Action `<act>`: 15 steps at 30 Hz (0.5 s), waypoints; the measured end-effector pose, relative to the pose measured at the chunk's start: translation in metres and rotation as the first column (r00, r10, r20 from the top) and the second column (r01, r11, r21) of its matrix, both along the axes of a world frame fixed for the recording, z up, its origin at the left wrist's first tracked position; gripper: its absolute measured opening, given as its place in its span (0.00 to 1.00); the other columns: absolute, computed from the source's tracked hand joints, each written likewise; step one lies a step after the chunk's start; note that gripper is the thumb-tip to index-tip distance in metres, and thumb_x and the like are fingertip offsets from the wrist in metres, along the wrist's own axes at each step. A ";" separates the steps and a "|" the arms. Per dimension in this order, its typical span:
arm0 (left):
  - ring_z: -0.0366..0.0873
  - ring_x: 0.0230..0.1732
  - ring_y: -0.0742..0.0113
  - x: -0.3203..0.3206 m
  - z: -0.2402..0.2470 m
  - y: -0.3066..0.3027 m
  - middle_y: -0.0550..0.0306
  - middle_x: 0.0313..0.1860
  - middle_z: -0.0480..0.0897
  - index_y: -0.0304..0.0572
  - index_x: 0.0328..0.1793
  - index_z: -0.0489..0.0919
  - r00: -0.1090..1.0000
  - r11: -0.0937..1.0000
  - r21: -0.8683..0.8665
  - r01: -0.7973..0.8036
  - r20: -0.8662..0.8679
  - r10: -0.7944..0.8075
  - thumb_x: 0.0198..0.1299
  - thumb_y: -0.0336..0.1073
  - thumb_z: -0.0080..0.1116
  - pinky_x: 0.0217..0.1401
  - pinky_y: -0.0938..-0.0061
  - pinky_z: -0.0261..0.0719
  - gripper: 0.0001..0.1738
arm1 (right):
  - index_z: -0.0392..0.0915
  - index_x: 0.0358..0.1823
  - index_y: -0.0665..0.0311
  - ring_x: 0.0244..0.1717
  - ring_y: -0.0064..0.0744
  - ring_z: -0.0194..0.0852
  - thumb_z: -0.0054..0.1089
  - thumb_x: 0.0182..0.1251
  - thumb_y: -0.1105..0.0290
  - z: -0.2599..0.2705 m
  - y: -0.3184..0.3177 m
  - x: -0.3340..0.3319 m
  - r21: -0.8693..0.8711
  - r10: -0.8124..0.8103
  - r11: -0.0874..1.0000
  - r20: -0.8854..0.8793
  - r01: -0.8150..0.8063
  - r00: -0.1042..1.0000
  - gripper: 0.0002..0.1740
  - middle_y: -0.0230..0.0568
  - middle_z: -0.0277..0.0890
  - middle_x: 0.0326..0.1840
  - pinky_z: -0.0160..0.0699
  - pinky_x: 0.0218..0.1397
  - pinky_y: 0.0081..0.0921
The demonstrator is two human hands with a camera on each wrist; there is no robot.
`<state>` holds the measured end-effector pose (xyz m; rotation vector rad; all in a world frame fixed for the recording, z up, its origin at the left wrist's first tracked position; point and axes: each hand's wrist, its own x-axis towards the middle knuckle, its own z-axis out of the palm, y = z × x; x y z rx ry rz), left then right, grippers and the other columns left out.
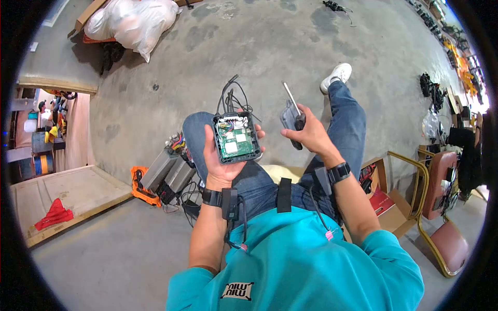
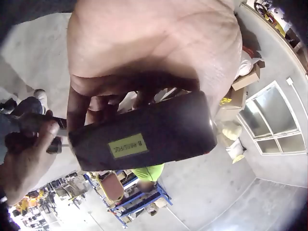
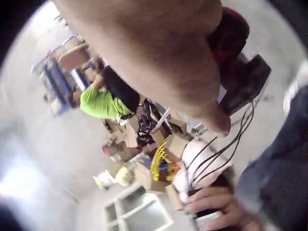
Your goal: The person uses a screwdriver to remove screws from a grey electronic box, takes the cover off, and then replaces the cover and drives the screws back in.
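In the head view the left hand [image 1: 222,165] grips a black case from below, its open face showing a green circuit board [image 1: 238,142] with small wires along the top. Black cables [image 1: 228,98] trail from the case's far edge. The left wrist view shows the case's dark side with a yellow label [image 2: 127,146], the left hand [image 2: 154,43] around it. To the right, apart from the case, the right hand [image 1: 311,136] holds a screwdriver [image 1: 291,98], shaft pointing up and away, together with a dark translucent cover [image 1: 288,118].
Grey metal boxes [image 1: 168,168] with wires and an orange part [image 1: 141,187] lie on the floor left of the legs. A cardboard box [image 1: 389,207] and a chair [image 1: 446,228] stand at right. White bags [image 1: 132,26] lie at upper left; a red cloth [image 1: 55,214] rests on a wooden panel.
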<state>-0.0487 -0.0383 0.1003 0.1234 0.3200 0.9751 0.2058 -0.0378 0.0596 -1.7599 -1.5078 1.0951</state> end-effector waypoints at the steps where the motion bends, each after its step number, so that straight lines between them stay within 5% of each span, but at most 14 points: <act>1: 0.72 0.65 0.34 -0.001 -0.003 0.001 0.29 0.65 0.71 0.42 0.78 0.60 1.000 1.000 0.002 0.003 -0.011 -0.003 0.64 0.72 0.45 0.58 0.39 0.77 0.48 | 0.61 0.70 0.76 0.48 0.44 0.82 0.79 0.48 0.49 0.010 0.002 -0.001 0.002 -0.004 1.000 0.001 0.004 1.000 0.55 0.61 0.79 0.53 0.81 0.48 0.33; 3: 0.72 0.64 0.34 0.000 -0.008 0.003 0.29 0.65 0.71 0.43 0.78 0.60 1.000 1.000 0.005 0.006 -0.027 -0.006 0.64 0.71 0.46 0.59 0.39 0.77 0.48 | 0.63 0.69 0.72 0.43 0.35 0.85 0.72 0.57 0.46 0.029 0.008 -0.002 -0.423 -0.160 0.905 -0.233 0.048 0.959 0.48 0.59 0.80 0.53 0.80 0.34 0.24; 4: 0.73 0.64 0.35 0.001 -0.005 0.002 0.28 0.65 0.71 0.43 0.78 0.60 0.997 1.000 -0.012 0.003 -0.076 -0.004 0.65 0.71 0.47 0.59 0.40 0.77 0.47 | 0.63 0.69 0.72 0.43 0.35 0.85 0.72 0.57 0.46 0.017 0.008 0.003 -0.428 -0.161 0.903 -0.231 0.049 0.960 0.48 0.59 0.80 0.53 0.80 0.34 0.24; 6: 0.73 0.64 0.35 0.002 -0.006 0.003 0.29 0.65 0.71 0.43 0.77 0.61 0.995 1.000 0.001 0.016 -0.102 -0.016 0.65 0.70 0.47 0.60 0.41 0.77 0.47 | 0.61 0.72 0.67 0.41 0.34 0.86 0.55 0.71 0.43 -0.001 0.011 0.011 -0.413 -0.287 0.902 -0.792 -0.127 0.539 0.41 0.64 0.77 0.57 0.83 0.30 0.20; 7: 0.74 0.63 0.35 0.003 -0.006 0.002 0.29 0.65 0.72 0.43 0.77 0.61 0.991 0.999 0.016 0.029 -0.128 -0.027 0.65 0.70 0.47 0.60 0.41 0.77 0.46 | 0.61 0.72 0.67 0.41 0.34 0.86 0.55 0.71 0.43 0.002 0.009 0.011 -0.415 -0.290 0.901 -0.791 -0.125 0.539 0.41 0.64 0.77 0.57 0.83 0.30 0.20; 9: 0.75 0.62 0.36 0.005 -0.004 0.001 0.29 0.64 0.72 0.41 0.76 0.62 0.990 1.000 0.006 0.021 -0.143 -0.020 0.65 0.70 0.48 0.60 0.42 0.78 0.46 | 0.65 0.70 0.62 0.39 0.31 0.87 0.44 0.74 0.38 0.014 0.005 0.009 -0.342 -0.308 0.931 -0.923 -0.125 0.232 0.38 0.61 0.79 0.57 0.76 0.24 0.14; 10: 0.75 0.62 0.36 0.006 -0.003 0.001 0.30 0.64 0.73 0.39 0.75 0.63 0.987 1.000 -0.001 0.010 -0.159 -0.010 0.65 0.69 0.48 0.60 0.43 0.78 0.46 | 0.64 0.70 0.62 0.40 0.34 0.87 0.36 0.74 0.34 0.014 0.004 0.009 -0.357 -0.330 0.926 -0.924 -0.124 0.192 0.41 0.63 0.77 0.59 0.80 0.25 0.15; 15: 0.76 0.61 0.37 0.013 0.002 0.000 0.31 0.63 0.75 0.32 0.72 0.66 0.965 1.000 0.017 0.026 -0.261 -0.021 0.64 0.69 0.50 0.61 0.45 0.79 0.47 | 0.63 0.72 0.63 0.40 0.35 0.87 0.31 0.74 0.32 0.015 0.003 0.012 -0.234 -0.239 0.937 -0.971 -0.259 0.015 0.43 0.64 0.76 0.60 0.82 0.25 0.15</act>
